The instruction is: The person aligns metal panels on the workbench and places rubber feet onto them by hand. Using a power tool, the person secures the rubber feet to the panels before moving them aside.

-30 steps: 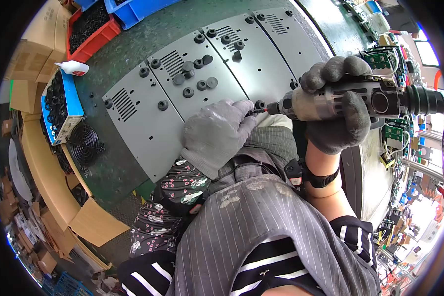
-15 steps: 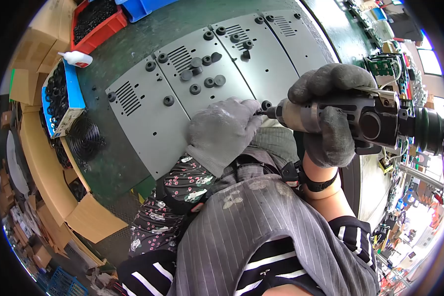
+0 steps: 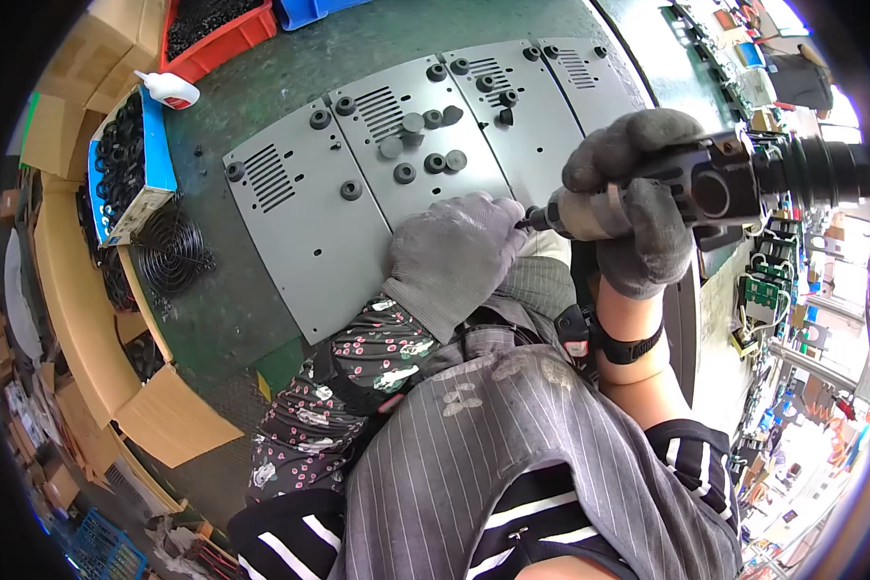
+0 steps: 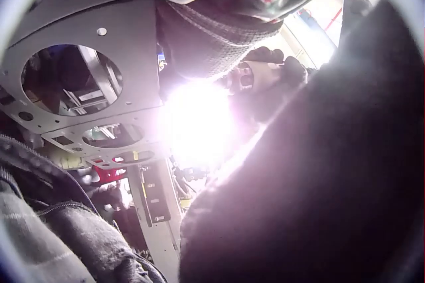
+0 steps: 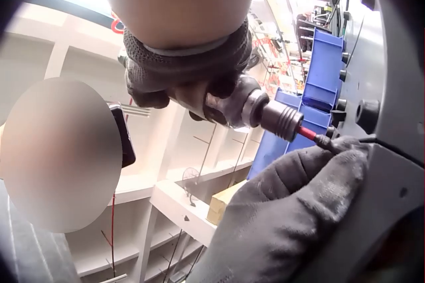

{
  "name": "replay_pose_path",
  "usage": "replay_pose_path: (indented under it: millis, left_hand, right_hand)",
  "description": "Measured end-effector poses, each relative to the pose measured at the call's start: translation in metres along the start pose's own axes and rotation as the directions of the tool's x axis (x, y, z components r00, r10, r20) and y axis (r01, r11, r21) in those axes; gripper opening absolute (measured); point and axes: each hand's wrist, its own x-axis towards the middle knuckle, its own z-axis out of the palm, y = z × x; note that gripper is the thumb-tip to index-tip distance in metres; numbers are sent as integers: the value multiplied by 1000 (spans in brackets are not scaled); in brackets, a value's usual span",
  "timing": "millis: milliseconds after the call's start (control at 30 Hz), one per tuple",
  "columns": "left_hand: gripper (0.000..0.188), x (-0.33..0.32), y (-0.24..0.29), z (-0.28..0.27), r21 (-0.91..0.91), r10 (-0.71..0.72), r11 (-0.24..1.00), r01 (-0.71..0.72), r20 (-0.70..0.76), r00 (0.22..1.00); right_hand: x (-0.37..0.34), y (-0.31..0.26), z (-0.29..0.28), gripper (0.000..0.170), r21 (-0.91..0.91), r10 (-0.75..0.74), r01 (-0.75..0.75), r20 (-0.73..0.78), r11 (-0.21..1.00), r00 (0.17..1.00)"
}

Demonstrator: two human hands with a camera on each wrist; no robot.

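My gloved right hand (image 3: pixel 638 203) grips a power screwdriver (image 3: pixel 590 213), held level over the near edge of the grey sheet-metal panels (image 3: pixel 329 261). A bit with a red sleeve (image 5: pixel 307 133) runs from its chuck to the fingertips of my gloved left hand (image 3: pixel 459 246). These pinch around the bit's tip, close beside the panel edge in the right wrist view; I cannot tell whether a screw sits there. Black rubber feet (image 3: pixel 351 189) stand on the panels, several loose in a cluster. Glare and dark cloth hide most of the left wrist view.
At the left are a blue box of black rings (image 3: pixel 159 145), a white bottle (image 3: pixel 172 90), a black fan guard (image 3: pixel 169 253) and an open carton (image 3: pixel 179 416). A red bin (image 3: pixel 222 48) of small black parts stands at the back. Circuit boards (image 3: pixel 764 300) line the right.
The head view has shifted, so the panels appear further right and lower. The screwdriver's bit has come closer to the left fingertips, which now hide its tip. Both hands keep their hold.
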Motion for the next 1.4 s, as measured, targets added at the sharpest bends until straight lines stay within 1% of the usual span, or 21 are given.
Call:
replay_pose_path:
  millis: [67,167,200,267,300,333,400,467,500,533,567,600,667,733,800,833,967,1100,1233,1300,1400]
  left_hand:
    - [23,1,2,-2,9,-2,1000,1,6,1000]
    - [25,1,3,-3,18,4,1000,-4,-9,1000]
    - [26,0,3,-2,13,9,1000,-9,-27,1000]
    - [25,1,3,-2,31,24,999,-24,-11,1000]
    - [24,2,5,-5,39,24,999,-24,-7,1000]
    - [24,3,7,-10,53,46,998,-46,2,999]
    - [26,7,10,-29,-120,-129,983,141,100,987]
    - [29,10,-4,-46,-276,-147,944,180,137,980]
    - [30,11,-11,-53,-696,-238,659,285,167,957]
    - [31,13,-14,-57,-931,-299,200,305,238,924]
    - [28,16,-14,-60,-949,-372,8,315,290,882]
    - [28,15,-18,-61,-947,-374,20,320,290,881]
    - [26,8,-34,-62,-884,-46,-211,417,435,899]
    - [28,4,-27,-54,-871,-21,-212,444,458,889]
    - [26,0,-16,-47,-905,-155,-83,418,426,891]
    - [25,0,-13,-42,-893,-187,-179,414,444,876]
    - [25,-5,-8,-33,-898,-213,-158,410,437,874]
    - [27,-11,-7,-31,-833,-131,-379,404,481,867]
    - [27,-14,-11,-28,-775,-48,-487,403,484,874]
    - [26,-15,-11,-28,-770,-37,-496,402,481,876]
    - [26,-16,-9,-30,-777,-35,-478,409,482,876]
  right_hand:
    - [-2,-3,1,37,24,68,-66,-78,998,995]
    - [9,9,-6,34,79,-92,85,86,993,992]
    - [10,3,-2,31,66,-43,39,64,997,997]
    - [13,-3,0,37,-196,-23,32,49,980,999]
    - [13,-2,0,37,-17,24,-23,36,1000,999]
    - [14,-7,0,36,-25,22,-21,27,999,999]
    - [15,-11,-9,36,21,-7,7,-16,1000,1000]
    - [12,-19,-20,37,170,-46,53,-41,984,998]
    - [11,-21,-26,39,218,-75,86,-58,972,996]
    - [10,-23,-30,41,265,-101,119,-78,957,992]
    - [8,-26,-32,46,322,-93,128,-123,938,988]
    - [5,-25,-36,49,308,-93,143,-170,941,981]
    - [2,-26,-38,50,316,-81,144,-204,938,976]
    - [-1,-24,-39,50,339,-78,147,-207,929,975]
    - [-5,-23,-39,49,362,-69,143,-210,921,975]
    - [-6,-24,-37,49,382,-72,155,-223,911,972]
    - [1,-35,-22,42,501,-145,253,-245,828,959]
    - [2,-36,-19,41,614,-154,280,-252,738,956]
    - [3,-35,-8,45,472,-143,283,-309,835,940]
    - [5,-27,-16,48,563,-256,275,-115,779,960]
    - [-2,-24,-12,46,423,-216,279,-192,862,958]
